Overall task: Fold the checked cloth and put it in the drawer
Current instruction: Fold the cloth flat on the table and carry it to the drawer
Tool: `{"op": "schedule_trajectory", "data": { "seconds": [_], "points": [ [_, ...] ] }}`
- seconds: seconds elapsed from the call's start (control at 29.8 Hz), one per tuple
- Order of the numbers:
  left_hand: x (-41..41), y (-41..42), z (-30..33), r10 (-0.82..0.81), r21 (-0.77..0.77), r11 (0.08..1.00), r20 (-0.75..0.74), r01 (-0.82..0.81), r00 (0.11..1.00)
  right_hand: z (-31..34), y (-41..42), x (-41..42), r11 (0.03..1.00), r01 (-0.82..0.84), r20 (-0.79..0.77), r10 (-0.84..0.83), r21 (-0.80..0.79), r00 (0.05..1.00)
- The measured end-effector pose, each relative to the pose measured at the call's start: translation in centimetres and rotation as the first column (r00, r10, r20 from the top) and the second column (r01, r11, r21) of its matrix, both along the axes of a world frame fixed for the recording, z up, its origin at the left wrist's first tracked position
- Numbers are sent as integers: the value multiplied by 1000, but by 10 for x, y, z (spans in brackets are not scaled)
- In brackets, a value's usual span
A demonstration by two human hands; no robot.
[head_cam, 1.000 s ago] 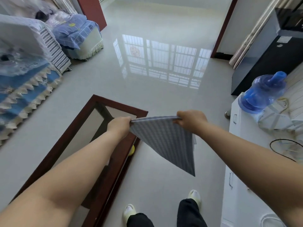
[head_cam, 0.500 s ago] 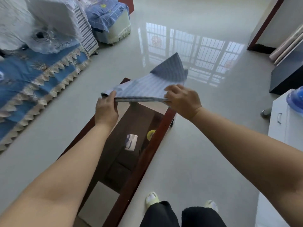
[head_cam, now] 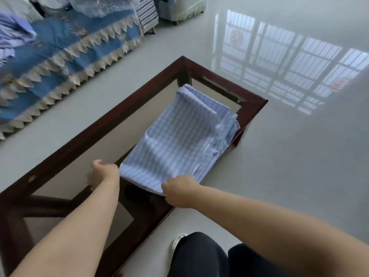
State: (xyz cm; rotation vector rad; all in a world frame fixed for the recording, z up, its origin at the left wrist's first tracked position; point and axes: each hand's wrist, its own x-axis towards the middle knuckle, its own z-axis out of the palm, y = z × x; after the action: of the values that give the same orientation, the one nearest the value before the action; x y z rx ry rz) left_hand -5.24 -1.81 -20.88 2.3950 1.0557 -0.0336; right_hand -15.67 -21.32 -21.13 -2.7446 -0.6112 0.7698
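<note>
Now | checked cloth (head_cam: 179, 140) spread on table (head_cam: 123, 114), no longer held aloft | left hand (head_cam: 104, 173), right hand (head_cam: 179, 190) grip clamped on near edge.

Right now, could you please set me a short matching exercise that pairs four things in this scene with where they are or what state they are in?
Things:
1. checked cloth
2. left hand
3. right hand
4. blue cover with the pale zigzag fringe

Places or states:
A. grips the near right corner of the cloth
B. draped over furniture at the upper left
C. spread over the far end of the glass-topped table
D. holds the near left corner of the cloth

Pairs: 1-C, 2-D, 3-A, 4-B
</note>
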Motion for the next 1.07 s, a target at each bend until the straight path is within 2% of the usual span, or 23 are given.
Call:
{"op": "schedule_trajectory", "data": {
  "seconds": [0.07, 0.13, 0.23, 0.34, 0.44, 0.5, 0.57, 0.64, 0.67, 0.74, 0.77, 0.84, 0.87, 0.9, 0.94, 0.97, 1.07],
  "points": [
    [9, -6, -19, -209, 125, 970, -6, 208, 978, -22, -4, -1, 992, 76, -94, -66, 99, 993],
    [30, -23, -40, -458, 149, 875, -53, 460, 888, -39, -15, 8, 947, 277, -97, -264, 165, 960],
    [60, -52, -77, -622, 66, 770, -145, 634, 770, -70, -50, 29, 755, 618, -37, -626, 220, 779],
    [73, -68, -105, -652, 73, 739, -171, 669, 739, -98, -88, 40, 572, 797, 0, -812, 194, 584],
    [69, -63, -117, -693, 130, 676, -220, 725, 686, -113, -103, 38, 464, 861, 75, -885, 210, 459],
    [65, -58, -120, -740, 152, 608, -246, 779, 626, -120, -106, 33, 345, 904, 59, -938, 252, 342],
    [57, -55, -120, -774, 140, 572, -235, 809, 588, -121, -103, 28, 166, 945, -140, -967, 282, 211],
    [44, -53, -118, -779, 177, 556, -231, 812, 583, -123, -95, 25, -53, 954, -447, -890, 296, 89],
    [34, -52, -116, -783, 232, 521, -252, 821, 568, -125, -89, 23, -130, 949, -537, -842, 287, 47],
    [11, -52, -114, -828, 336, 357, -318, 872, 461, -130, -80, 17, -141, 947, -522, -852, 289, 33],
    [-3, -55, -114, -861, 342, 252, -347, 905, 371, -126, -74, 14, -264, 904, -545, -837, 335, -43],
    [-39, -66, -115, -906, 246, 103, -377, 964, 193, -128, -67, 16, -141, 919, -488, -871, 367, 61],
    [-59, -71, -116, -912, 170, 82, -385, 982, 143, -124, -62, 13, -214, 897, -553, -832, 386, 39],
    [-77, -74, -118, -910, 97, 86, -399, 992, 118, -123, -56, 11, -142, 878, -517, -846, 456, 132],
    [-91, -75, -119, -899, 63, 90, -424, 994, 108, -118, -48, 6, -134, 885, -521, -843, 445, 134],
    [-103, -71, -121, -880, 67, 86, -462, 994, 107, -114, -36, 1, -186, 891, -578, -810, 415, 101],
    [-117, -48, -120, -863, 115, 123, -479, 986, 163, -113, 6, -16, -342, 867, -802, -589, 362, 103]
  ]
}}
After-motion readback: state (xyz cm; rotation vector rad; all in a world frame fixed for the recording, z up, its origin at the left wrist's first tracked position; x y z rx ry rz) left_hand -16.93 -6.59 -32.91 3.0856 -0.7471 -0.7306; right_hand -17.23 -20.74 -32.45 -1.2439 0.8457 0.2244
